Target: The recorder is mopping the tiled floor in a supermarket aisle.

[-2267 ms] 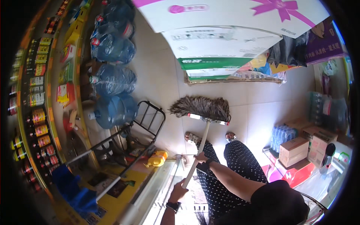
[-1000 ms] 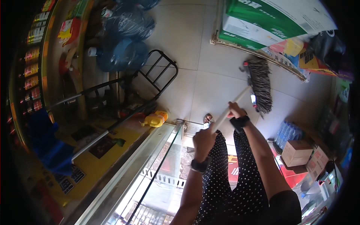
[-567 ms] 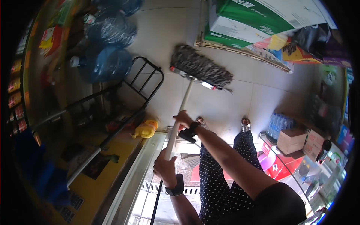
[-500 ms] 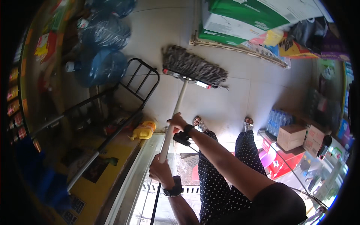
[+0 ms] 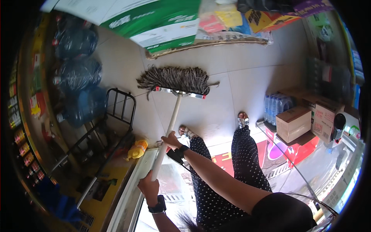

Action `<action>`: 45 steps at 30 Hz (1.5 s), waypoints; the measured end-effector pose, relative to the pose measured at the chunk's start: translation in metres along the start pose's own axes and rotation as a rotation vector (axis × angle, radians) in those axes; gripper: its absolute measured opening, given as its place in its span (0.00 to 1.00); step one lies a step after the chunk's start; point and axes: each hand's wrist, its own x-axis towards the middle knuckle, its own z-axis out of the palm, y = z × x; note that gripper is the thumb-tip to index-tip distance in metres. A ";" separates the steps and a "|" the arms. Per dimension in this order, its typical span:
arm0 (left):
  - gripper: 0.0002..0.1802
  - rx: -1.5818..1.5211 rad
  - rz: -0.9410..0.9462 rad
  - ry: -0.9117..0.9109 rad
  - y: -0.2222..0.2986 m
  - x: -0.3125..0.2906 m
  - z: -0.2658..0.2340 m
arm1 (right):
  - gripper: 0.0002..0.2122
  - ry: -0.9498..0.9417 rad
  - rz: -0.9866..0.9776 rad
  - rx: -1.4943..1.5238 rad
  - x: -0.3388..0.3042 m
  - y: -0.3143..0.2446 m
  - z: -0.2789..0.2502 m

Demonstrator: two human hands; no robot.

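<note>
Mop in use on pale floor tiles (image 5: pixel 255 87); we took the grey, stringy mop head (image 5: pixel 174 79) as our landmark. It lay flat on the tiles, its strands fanned away from the person, the silver-and-red clamp bar (image 5: pixel 199 95) along its near edge. The white handle (image 5: pixel 168 125) slanted from it toward the person.

Both hands were on that handle. The right hand (image 5: pixel 171 140), nearer the mop head, had its fingers curled round the pole; the left hand (image 5: pixel 149 186), farther down, was wrapped about it too, though we could not see all its fingertips.

We judged the step in hand to be a floor stroke. A next pass, in our view, called for both grips firm and a sideways swing with the strands flat.

Obstacles: just beyond the mop head stood green-and-white cartons (image 5: pixel 162 27) with a low ledge (image 5: pixel 208 43) at their foot. Left of it we noted blue water jugs (image 5: pixel 87 106) and, closer, a black trolley frame (image 5: pixel 120 104), which limited a leftward swing. A yellow bottle (image 5: pixel 137 149) lay nearer the person than the mop head, to its left. Right of it, well apart, were bottled water (image 5: pixel 276 106) and a brown box (image 5: pixel 293 123). The person's left foot (image 5: pixel 186 131) stood on its near side, close to the handle.
</note>
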 end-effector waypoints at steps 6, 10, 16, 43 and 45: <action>0.17 -0.010 0.114 -0.074 0.156 -0.006 0.008 | 0.28 0.254 -0.102 0.078 -0.022 0.010 -0.163; 0.19 0.073 0.197 -0.092 0.207 -0.021 0.013 | 0.25 0.172 0.071 0.359 -0.073 -0.036 -0.221; 0.19 -0.050 0.630 0.063 0.402 -0.009 0.078 | 0.10 0.259 -0.391 -0.330 -0.043 0.035 -0.497; 0.34 -0.251 0.112 -0.097 0.233 -0.078 0.108 | 0.18 0.205 0.026 -0.199 -0.074 0.020 -0.316; 0.33 -0.388 -0.037 -0.124 0.165 -0.100 0.110 | 0.17 0.118 0.045 -0.281 -0.072 0.043 -0.233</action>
